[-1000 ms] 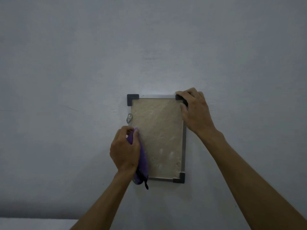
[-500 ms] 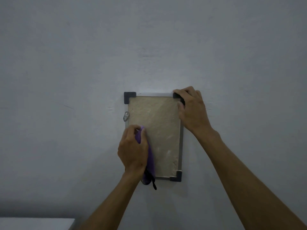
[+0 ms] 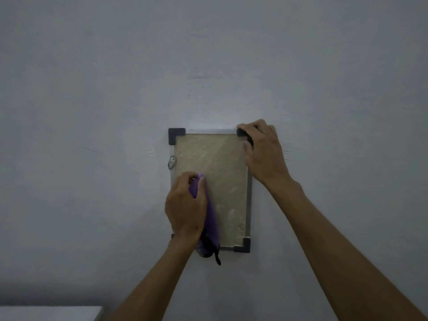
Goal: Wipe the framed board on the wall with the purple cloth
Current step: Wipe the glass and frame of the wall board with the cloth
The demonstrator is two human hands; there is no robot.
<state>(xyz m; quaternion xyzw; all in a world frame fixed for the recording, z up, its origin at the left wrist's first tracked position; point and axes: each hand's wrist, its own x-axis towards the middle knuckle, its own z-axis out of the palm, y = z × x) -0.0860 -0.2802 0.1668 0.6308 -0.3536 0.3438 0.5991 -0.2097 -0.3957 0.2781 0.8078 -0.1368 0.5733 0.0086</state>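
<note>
Left grip (image 3: 185, 209) round bunched purple cloth (image 3: 212, 225) on rough beige board (image 3: 222, 170).

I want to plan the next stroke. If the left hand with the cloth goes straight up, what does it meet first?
Likely only bare board; then the frame's top edge. The left hand grips the purple cloth.

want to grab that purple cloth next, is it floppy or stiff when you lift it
Probably floppy: the purple fabric cloth bunches inside the left hand and its loose end sags below the grey-framed beige board. Likely light, since one hand grips it easily. Its dangling black loop could swing or snag.
</note>
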